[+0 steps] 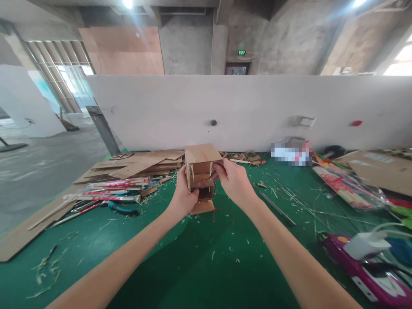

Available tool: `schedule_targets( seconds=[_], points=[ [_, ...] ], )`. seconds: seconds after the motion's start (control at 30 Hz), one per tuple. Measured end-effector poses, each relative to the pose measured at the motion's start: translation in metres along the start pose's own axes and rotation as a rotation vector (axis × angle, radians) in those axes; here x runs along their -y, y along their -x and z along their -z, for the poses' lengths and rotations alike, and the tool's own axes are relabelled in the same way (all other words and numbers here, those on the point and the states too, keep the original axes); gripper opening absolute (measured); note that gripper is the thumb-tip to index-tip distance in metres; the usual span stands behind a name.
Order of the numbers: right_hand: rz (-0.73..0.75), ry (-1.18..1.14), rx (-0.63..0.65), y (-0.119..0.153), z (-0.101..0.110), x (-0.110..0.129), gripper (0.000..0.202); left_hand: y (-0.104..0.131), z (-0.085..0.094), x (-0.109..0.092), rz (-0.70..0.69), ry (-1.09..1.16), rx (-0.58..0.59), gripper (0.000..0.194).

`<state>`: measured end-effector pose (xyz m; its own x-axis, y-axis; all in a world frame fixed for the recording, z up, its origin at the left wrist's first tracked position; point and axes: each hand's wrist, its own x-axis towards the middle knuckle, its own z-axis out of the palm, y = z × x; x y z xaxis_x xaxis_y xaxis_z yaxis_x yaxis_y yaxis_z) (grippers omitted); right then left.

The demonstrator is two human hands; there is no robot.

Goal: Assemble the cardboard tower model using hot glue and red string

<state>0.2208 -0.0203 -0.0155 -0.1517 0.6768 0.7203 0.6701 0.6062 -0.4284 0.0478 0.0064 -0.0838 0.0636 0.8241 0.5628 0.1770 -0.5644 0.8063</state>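
Note:
Between my hands is a small cardboard box structure [203,155] with a flat square top and open compartments below. My left hand [184,193] grips its left side, fingers wrapped behind and thumb across the lower front. At the upper right side, the fingers of my right hand [231,174] are pinched against the box's edge; whether they hold something small there is hidden. A cardboard flap [202,207] juts out at the box's bottom. A thin red string [233,218] loops out beside that flap, and a short red strand shows on the top panel.
Stacked cardboard sheets [151,161], packaged sticks [112,189] and teal-handled pliers [122,209] lie to the left. Rightward are a grey metal rod [277,208], a plastic-wrapped pack [344,186] and a purple power strip [360,266] with plugs. Scraps dot the green tabletop [180,266]; a white partition [167,111] stands behind.

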Motion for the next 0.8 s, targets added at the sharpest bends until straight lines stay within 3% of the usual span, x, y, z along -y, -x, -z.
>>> schedule_targets(
  seconds=[0.8],
  points=[
    [-0.027,-0.010,0.007,-0.0006,-0.0018,0.0019,0.023,-0.0005,0.0007,-0.0026,-0.019,-0.036,0.034,0.082]
  ],
)
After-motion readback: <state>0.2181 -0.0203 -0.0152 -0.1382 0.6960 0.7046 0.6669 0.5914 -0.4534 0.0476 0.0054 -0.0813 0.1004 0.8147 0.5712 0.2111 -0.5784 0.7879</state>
